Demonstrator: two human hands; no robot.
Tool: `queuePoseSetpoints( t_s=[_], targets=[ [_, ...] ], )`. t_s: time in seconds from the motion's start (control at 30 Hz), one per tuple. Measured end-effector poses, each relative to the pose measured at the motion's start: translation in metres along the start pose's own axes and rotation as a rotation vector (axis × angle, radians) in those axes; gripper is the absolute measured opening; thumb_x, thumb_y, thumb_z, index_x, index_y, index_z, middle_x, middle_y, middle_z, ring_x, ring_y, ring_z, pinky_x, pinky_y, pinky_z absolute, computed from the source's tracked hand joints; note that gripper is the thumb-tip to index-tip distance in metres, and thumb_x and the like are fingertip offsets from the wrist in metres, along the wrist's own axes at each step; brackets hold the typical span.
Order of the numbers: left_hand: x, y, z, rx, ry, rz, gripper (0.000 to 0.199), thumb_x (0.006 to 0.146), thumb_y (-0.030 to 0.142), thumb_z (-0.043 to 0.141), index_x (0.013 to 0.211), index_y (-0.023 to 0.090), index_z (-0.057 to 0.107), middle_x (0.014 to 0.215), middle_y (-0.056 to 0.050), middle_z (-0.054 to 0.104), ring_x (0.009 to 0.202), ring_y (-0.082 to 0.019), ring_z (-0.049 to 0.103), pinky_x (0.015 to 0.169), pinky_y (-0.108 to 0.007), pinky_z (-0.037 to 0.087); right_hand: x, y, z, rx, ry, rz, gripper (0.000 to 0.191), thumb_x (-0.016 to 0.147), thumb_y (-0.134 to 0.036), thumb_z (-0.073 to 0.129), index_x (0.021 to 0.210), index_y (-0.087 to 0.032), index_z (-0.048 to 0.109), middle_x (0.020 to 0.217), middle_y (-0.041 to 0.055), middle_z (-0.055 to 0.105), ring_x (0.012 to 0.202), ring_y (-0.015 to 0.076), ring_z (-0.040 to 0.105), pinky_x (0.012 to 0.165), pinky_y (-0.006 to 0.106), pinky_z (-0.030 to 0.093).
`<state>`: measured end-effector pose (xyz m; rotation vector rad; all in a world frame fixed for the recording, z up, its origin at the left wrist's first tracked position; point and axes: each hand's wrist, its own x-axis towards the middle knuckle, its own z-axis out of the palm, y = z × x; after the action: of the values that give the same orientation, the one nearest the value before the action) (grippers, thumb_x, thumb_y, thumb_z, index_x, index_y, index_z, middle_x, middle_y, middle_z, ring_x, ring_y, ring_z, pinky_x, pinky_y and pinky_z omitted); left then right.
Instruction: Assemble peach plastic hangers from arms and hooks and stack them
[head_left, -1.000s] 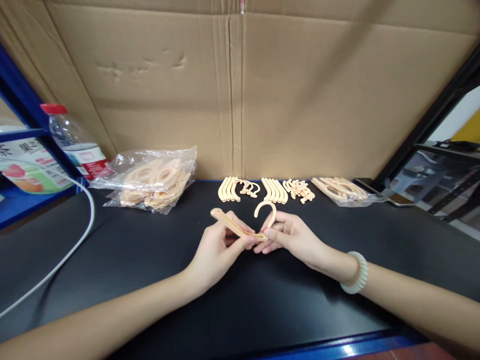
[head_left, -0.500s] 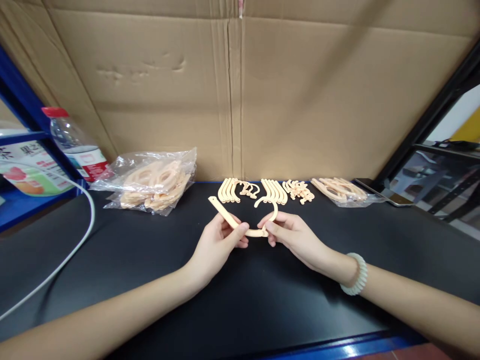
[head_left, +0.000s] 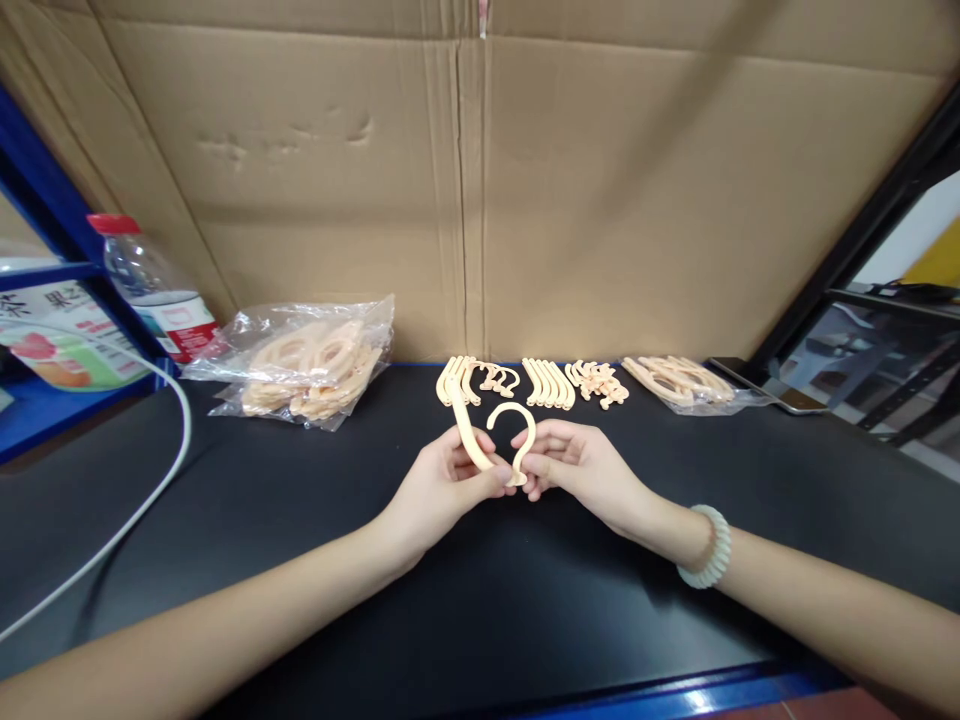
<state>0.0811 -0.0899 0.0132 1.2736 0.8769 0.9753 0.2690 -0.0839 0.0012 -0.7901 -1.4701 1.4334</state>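
Observation:
My left hand (head_left: 461, 475) pinches a beige curved hanger arm (head_left: 469, 432), which tilts up and away to the left. Between the thumb and fingers of my right hand (head_left: 562, 460) is a beige hanger hook (head_left: 531, 430), its open curl facing left. The lower ends of arm and hook meet between my fingertips; whether they are locked together cannot be made out. Beyond my hands lie a row of hanger arms (head_left: 550, 384), more arms at the left (head_left: 452, 380), a few loose hooks (head_left: 501, 379) and a small heap of beige pieces (head_left: 600, 382).
A clear plastic bag of beige parts (head_left: 315, 365) lies at the left, a smaller bag (head_left: 679, 382) at the right beside a phone (head_left: 772, 388). A bottle (head_left: 161, 290) leans behind a white cable (head_left: 184, 430). Cardboard (head_left: 600, 180) walls the back of the black table (head_left: 480, 610).
The hanger arm has swung more upright, and the hook has turned and shifted left. My hands have drawn slightly closer together and a little lower.

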Motion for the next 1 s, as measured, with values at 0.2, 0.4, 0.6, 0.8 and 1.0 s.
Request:
queuePoseSetpoints(
  t_s=[0.2,0.4,0.6,0.8,1.0],
  targets=[
    [0.002,-0.001,-0.005,-0.083,0.024,0.004,0.03,0.075,0.022,0.078,0.086,0.017,0.051,0.075,0.002,0.07,0.076,-0.014,0.069,0.083,-0.031,0.055,0.019,-0.001,-0.039,-0.652,0.127,-0.389,0.016,0.092,-0.027,0.055,0.099,-0.018,0.065,0.086,0.007,0.068,0.077,0.0202,0.066,0.074,0.04,0.056],
    [0.004,-0.001,-0.007,-0.111,0.028,0.002,0.031,0.074,0.022,0.079,0.084,0.018,0.05,0.074,0.002,0.068,0.075,-0.013,0.068,0.081,-0.03,0.053,0.057,-0.012,-0.067,-1.451,-0.062,-0.549,0.023,0.092,-0.014,0.051,0.108,-0.016,0.068,0.11,0.0144,0.063,0.109,0.0304,0.051,0.093,0.049,0.045],
    [0.004,-0.002,-0.008,-0.112,0.04,0.015,0.031,0.073,0.022,0.079,0.085,0.018,0.05,0.073,0.002,0.068,0.072,-0.013,0.067,0.075,-0.027,0.051,0.08,-0.004,-0.067,-1.403,-0.124,-0.493,0.022,0.086,-0.005,0.057,0.096,-0.017,0.072,0.104,0.012,0.068,0.11,0.0281,0.053,0.098,0.046,0.041],
    [0.003,-0.003,-0.008,-0.082,0.036,0.028,0.03,0.076,0.024,0.077,0.084,0.018,0.048,0.076,0.002,0.067,0.073,-0.012,0.067,0.072,-0.025,0.05,0.085,-0.011,-0.067,-1.163,-0.008,-0.445,0.016,0.085,-0.009,0.058,0.081,-0.018,0.071,0.094,0.0088,0.071,0.097,0.0249,0.059,0.089,0.042,0.046],
    [0.003,-0.003,-0.008,-0.093,0.049,0.034,0.032,0.075,0.025,0.077,0.084,0.018,0.048,0.076,0.002,0.067,0.073,-0.013,0.067,0.071,-0.025,0.049,0.065,-0.031,-0.067,-0.794,0.23,-0.368,0.032,0.098,-0.035,0.042,0.107,-0.013,0.062,0.09,0.0102,0.07,0.065,0.0182,0.068,0.059,0.032,0.053]
  ],
)
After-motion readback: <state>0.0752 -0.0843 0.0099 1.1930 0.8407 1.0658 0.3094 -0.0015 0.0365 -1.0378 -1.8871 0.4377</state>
